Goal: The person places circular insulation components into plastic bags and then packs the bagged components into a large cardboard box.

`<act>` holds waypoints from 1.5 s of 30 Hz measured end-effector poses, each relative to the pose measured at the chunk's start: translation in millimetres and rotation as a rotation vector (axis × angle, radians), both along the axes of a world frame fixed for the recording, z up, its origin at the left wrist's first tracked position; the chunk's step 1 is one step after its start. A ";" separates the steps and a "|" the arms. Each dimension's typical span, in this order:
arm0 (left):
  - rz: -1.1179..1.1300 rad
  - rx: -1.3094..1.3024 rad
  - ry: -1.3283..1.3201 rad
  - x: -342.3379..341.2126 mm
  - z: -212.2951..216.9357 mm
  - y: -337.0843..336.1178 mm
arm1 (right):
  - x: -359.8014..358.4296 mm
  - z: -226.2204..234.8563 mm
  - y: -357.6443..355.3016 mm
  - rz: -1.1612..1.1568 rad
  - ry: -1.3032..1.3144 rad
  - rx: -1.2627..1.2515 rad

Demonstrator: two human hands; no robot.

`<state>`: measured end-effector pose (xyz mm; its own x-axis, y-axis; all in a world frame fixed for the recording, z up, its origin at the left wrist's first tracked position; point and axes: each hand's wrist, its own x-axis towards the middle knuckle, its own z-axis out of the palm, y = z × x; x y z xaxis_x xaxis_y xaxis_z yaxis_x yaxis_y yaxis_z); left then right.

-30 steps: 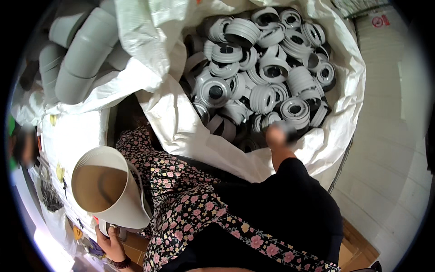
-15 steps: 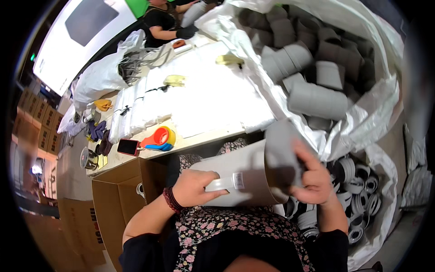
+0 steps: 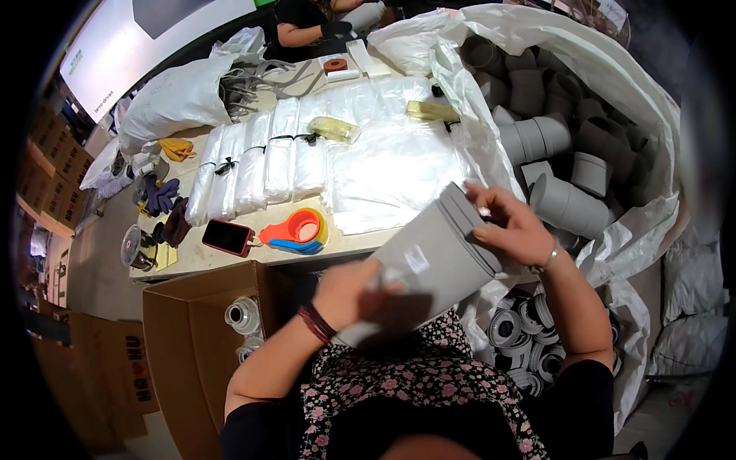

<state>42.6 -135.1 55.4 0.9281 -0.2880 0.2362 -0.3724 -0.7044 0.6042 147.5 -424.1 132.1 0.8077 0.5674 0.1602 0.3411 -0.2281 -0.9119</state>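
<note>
A wide grey plastic cylinder (image 3: 429,287) with a small white label (image 3: 416,259) is held tilted in front of my body, its far end up and to the right. A ridged grey cap (image 3: 469,231) sits on that end. My right hand (image 3: 512,228) is closed on the cap's edge, thumb on the near side and fingers bent over the rim. My left hand (image 3: 346,295), smeared by motion, grips the lower left part of the cylinder; its fingertips are hard to make out.
Wrapped white plastic bundles (image 3: 280,157), a phone (image 3: 228,237) and orange and blue scoops (image 3: 297,230) lie on the table. An open cardboard box (image 3: 178,322) stands at left. Big white sacks hold grey fittings (image 3: 567,203) and smaller ringed parts (image 3: 529,330). A co-worker's gloved hand (image 3: 336,29) shows beyond.
The grey cap, earlier angled at the cylinder's open end, is now seated on it. The cylinder has swung from nearly level to tilted, right end up. The view has shifted.
</note>
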 end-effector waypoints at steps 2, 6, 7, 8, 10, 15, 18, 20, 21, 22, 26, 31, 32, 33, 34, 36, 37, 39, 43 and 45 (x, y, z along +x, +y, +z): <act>0.128 -0.051 0.020 8.6 13.3 25.8 | 1.0 5.8 2.4 -0.001 -0.313 -0.183; 0.190 0.180 -0.065 6.9 1.0 -7.3 | 14.7 -1.9 33.5 -0.059 -0.245 -0.722; 0.131 0.160 -0.095 11.6 -1.7 -0.3 | 17.0 -1.6 33.7 -0.044 -0.232 -0.715; 0.050 0.054 0.011 12.6 5.7 12.5 | 15.7 4.2 32.0 0.020 -0.289 -0.555; -0.017 -0.254 0.106 13.7 -0.8 34.4 | 4.7 11.0 27.0 0.149 -0.383 -0.223; 0.019 0.006 -0.057 16.1 -11.3 5.8 | 17.8 3.3 47.1 -0.040 -0.279 -0.725; -0.038 -0.119 0.096 16.8 2.0 13.3 | 44.5 35.6 36.1 0.151 0.059 -0.667; -0.079 -0.236 0.216 19.6 0.1 13.6 | 58.2 39.2 14.3 -0.010 -0.001 -0.116; -0.057 -0.206 0.352 23.0 5.4 11.5 | 59.4 37.3 7.5 -0.042 -0.031 0.047; -0.074 -0.131 0.338 25.8 3.5 9.3 | 55.4 28.8 16.9 0.013 -0.039 0.003; -0.088 -0.076 0.430 36.5 1.4 4.2 | 45.6 -8.8 49.7 0.208 -0.087 -0.153; -0.139 0.046 0.383 18.0 16.2 -16.5 | 94.2 -12.0 11.6 0.411 0.662 -0.112; -0.134 0.157 0.378 11.8 21.5 -20.0 | 65.4 -39.1 42.4 0.231 0.350 -0.509; -0.164 0.069 0.327 6.6 17.2 -18.0 | 66.7 -50.6 32.8 0.193 0.368 -0.335; -0.132 0.024 0.248 3.6 13.5 -11.3 | 64.6 -52.6 27.2 0.148 0.296 -0.090; -0.068 -0.061 0.078 -0.3 9.9 15.1 | 79.5 -76.7 -12.4 -0.164 0.412 0.138; -0.055 -0.151 0.156 -3.0 9.2 36.8 | 70.1 -89.5 -35.3 -0.220 0.685 0.092; 0.180 -0.719 0.506 -18.8 -1.2 65.2 | 36.1 -133.8 -55.6 -0.143 0.899 -0.245; 0.438 -0.938 0.490 -62.2 -68.9 79.5 | -24.1 -130.3 50.4 0.338 0.425 0.151; 0.525 -1.026 0.466 -74.9 -80.3 75.7 | 16.6 -127.2 76.4 0.566 0.100 0.495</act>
<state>-32.2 -59.3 -25.0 0.9308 0.2666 -0.2502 0.2094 0.1721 0.9626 164.2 -347.7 4.9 0.4385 0.7805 0.4455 0.1946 0.4015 -0.8950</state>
